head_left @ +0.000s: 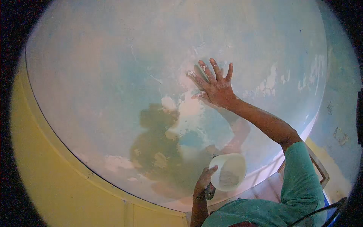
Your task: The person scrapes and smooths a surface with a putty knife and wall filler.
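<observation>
My right hand [217,87] is spread open against a large pale blue-white surface [98,68], with white residue on its fingers. White patches [191,109] lie on the surface just below that hand. Lower down, my left hand [205,179] grips a white bowl [228,172] by its rim, the thumb over the edge. Some whitish material shows inside the bowl. A dark handle-like object [210,192] is under the same hand; its other end is hidden.
A yellow panel [75,189] borders the surface at the lower left. Dark cables [329,210] run at the lower right, near a brown frame [319,166]. A mottled blue-grey wall [340,113] stands on the right.
</observation>
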Motion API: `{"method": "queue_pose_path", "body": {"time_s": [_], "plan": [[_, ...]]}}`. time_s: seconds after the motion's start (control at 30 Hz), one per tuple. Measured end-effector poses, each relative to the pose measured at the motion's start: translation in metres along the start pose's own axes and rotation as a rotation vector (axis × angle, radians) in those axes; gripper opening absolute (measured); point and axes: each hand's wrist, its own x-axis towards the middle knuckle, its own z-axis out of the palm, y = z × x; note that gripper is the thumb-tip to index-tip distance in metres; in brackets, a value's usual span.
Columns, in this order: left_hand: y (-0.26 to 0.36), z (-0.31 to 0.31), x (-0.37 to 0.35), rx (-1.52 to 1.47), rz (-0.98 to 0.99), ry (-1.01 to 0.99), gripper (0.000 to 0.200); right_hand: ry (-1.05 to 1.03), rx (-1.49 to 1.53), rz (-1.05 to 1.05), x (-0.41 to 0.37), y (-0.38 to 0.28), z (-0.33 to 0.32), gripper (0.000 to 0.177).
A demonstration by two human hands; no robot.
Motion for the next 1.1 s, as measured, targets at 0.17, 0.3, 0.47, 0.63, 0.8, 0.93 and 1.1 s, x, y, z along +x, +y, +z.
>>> {"method": "queue_pose_path", "body": {"time_s": [0.17,0.3,0.47,0.63,0.8,0.93,1.1], "plan": [[-0.005,-0.007,0.006,0.065,0.005,-0.026,0.035,-0.032,-0.028,-0.026,0.002,-0.001,-0.001,0.073],[0.003,0.001,-0.001,-0.010,0.006,-0.040,0.035,0.005,-0.061,-0.044,-0.001,0.002,-0.003,0.070],[0.012,0.004,-0.006,0.021,-0.026,-0.037,0.036,0.093,-0.019,-0.026,0.001,0.007,-0.003,0.067],[0.008,0.004,-0.005,-0.065,-0.027,-0.062,0.035,0.049,-0.040,-0.034,0.006,0.002,-0.006,0.069],[0.010,0.005,-0.007,-0.031,-0.001,-0.061,0.035,0.082,-0.123,-0.076,0.003,0.003,-0.004,0.072],[0.014,0.010,-0.012,-0.060,-0.014,-0.014,0.035,0.054,-0.044,-0.064,0.005,0.000,-0.012,0.065],[0.016,0.009,-0.011,-0.078,-0.063,-0.023,0.034,0.011,0.166,0.064,0.003,-0.002,-0.021,0.043]]}}
